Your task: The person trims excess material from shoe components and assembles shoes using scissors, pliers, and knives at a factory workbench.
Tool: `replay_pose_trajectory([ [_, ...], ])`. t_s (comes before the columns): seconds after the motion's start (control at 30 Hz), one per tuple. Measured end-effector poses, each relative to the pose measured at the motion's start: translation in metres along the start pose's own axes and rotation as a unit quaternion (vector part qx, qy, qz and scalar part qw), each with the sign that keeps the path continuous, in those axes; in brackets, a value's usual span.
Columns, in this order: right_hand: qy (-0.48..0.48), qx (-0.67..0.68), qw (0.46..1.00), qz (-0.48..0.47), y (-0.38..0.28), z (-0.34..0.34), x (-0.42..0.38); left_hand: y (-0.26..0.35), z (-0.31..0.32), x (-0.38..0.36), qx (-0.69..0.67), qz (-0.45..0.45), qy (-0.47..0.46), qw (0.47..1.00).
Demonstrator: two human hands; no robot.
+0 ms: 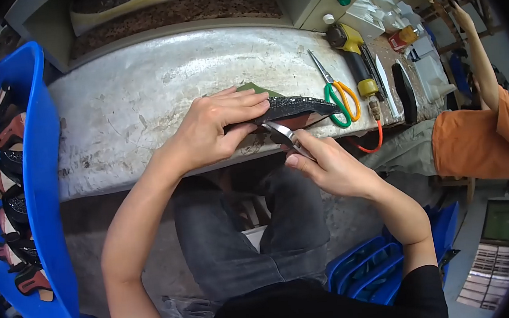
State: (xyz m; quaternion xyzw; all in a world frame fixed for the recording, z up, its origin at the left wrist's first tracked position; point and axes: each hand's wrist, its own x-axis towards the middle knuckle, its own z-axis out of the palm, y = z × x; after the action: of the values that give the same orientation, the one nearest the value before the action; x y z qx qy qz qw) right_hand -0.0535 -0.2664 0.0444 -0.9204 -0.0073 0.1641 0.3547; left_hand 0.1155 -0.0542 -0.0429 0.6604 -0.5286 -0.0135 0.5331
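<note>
My left hand [211, 126] is closed on the toe or side of a black, glittery shoe [301, 103], which lies tilted at the front of the worktable. A reddish-brown underside [291, 123] shows along the shoe's near edge. In my right hand [332, 167] is a pair of metal pliers [282, 133], their jaws at the shoe's lower edge close to my left fingertips. The exact bite of the jaws is too small to make out. Behind my left fingers lies a piece of green material [257, 89], partly covered.
Scissors [337, 90] with green and orange handles and a yellow-black pneumatic tool [355, 57] on an orange hose lie right on the metal worktable [138, 96]. A blue bin [44, 197] with several shoes stands left. A co-worker in an orange shirt [476, 137] is at right.
</note>
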Motion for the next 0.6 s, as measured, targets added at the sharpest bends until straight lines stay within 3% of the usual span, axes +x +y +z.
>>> replay_pose_trajectory([
  [0.1,-0.012,-0.046,0.999,-0.016,0.008,0.002,0.011,0.0,0.0,-0.002,0.01,0.004,0.01,1.0],
  [0.27,0.067,-0.19,0.974,-0.106,0.032,0.017,0.02,0.001,0.0,-0.005,0.023,-0.01,0.016,1.0],
  [0.6,0.004,0.023,0.995,-0.092,0.029,0.004,0.016,0.002,0.002,-0.008,0.042,-0.004,0.023,0.999],
])
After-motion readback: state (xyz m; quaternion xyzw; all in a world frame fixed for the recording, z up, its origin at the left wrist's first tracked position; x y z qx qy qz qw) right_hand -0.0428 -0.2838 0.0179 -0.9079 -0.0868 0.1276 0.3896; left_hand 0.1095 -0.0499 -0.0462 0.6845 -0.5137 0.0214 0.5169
